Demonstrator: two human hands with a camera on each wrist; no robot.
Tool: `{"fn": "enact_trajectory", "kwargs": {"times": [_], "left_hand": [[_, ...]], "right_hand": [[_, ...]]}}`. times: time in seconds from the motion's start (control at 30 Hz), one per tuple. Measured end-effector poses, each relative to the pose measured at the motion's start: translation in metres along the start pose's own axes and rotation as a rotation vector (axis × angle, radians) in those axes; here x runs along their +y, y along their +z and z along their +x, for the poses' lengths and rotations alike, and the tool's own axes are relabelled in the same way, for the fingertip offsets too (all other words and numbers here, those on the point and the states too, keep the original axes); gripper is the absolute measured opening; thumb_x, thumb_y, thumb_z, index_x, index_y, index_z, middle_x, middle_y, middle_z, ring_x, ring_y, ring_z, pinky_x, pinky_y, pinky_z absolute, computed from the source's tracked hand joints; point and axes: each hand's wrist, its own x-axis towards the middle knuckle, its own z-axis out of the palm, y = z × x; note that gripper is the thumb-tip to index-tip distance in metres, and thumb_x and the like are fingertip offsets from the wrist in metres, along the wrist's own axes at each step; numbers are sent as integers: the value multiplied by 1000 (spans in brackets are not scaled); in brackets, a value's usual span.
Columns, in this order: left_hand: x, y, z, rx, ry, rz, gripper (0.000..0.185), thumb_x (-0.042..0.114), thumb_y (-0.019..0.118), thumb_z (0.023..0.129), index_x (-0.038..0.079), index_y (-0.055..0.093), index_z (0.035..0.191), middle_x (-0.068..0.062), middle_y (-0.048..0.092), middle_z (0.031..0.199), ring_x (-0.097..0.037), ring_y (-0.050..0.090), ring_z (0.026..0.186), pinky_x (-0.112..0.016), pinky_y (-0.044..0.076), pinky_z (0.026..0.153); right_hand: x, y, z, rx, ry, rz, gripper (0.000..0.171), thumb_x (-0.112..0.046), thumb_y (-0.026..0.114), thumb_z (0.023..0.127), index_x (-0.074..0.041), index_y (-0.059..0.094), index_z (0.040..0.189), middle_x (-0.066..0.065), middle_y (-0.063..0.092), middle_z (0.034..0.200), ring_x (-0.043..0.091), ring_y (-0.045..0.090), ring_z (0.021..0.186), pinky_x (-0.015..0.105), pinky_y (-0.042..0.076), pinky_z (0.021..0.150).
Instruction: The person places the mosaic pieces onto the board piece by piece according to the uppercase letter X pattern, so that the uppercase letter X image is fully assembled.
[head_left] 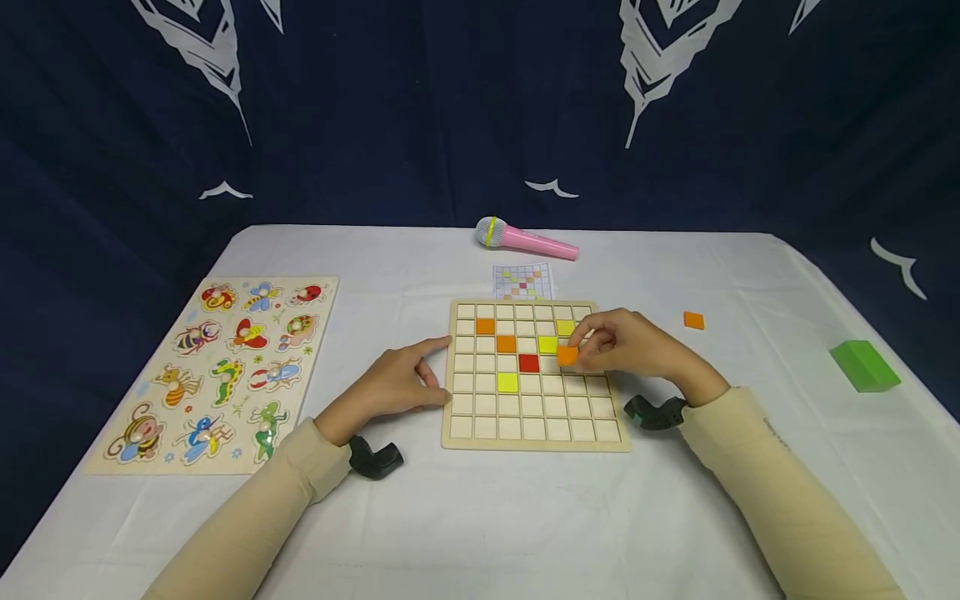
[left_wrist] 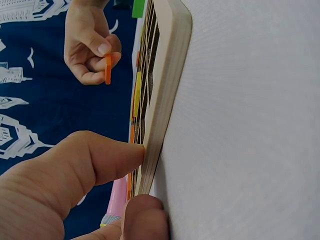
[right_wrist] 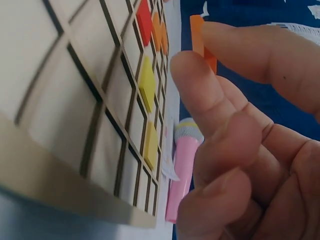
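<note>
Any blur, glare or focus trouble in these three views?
Head view: even light, sharp, no glare; the right hand pinching the orange tile is clear. Left wrist view: the left hand is soft, the board edge crisper. Right wrist view: near fingers blurred, board tilted steeply.

— What colours sit on the wooden grid board (head_left: 534, 437)?
— Two orange tiles, two yellow, one red; the tile (head_left: 567, 355) held over it is orange too.
— And elsewhere on the white table (head_left: 480, 517)?
— A pink microphone (head_left: 527, 239) with a silver head, a green block (head_left: 865, 365), and an animal puzzle (head_left: 213, 371) in many colours.
</note>
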Motion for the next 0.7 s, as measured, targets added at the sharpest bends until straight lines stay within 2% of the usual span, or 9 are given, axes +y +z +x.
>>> {"fn": "enact_trajectory", "kwargs": {"times": [0.23,0.7], "left_hand": [[0,0,0,2,-4,1,87,15,84,84,3,47,162,-4,69,88,-15,64,59,-30,46,61],[-1,0,0,0,5,-1,86,14,84,85,2,47,162,-4,69,87,-14,64,60,-30,46,62]], "right_hand": [[-4,10,2,-47,5,-22,24,-8,82,92,0,74,113,0,79,88,16,65,80,32,50,83],[-5,23,5,-101,1,-108,18,-5,85,88,-2,74,102,-4,73,78,15,63,72,30,50,72]]}}
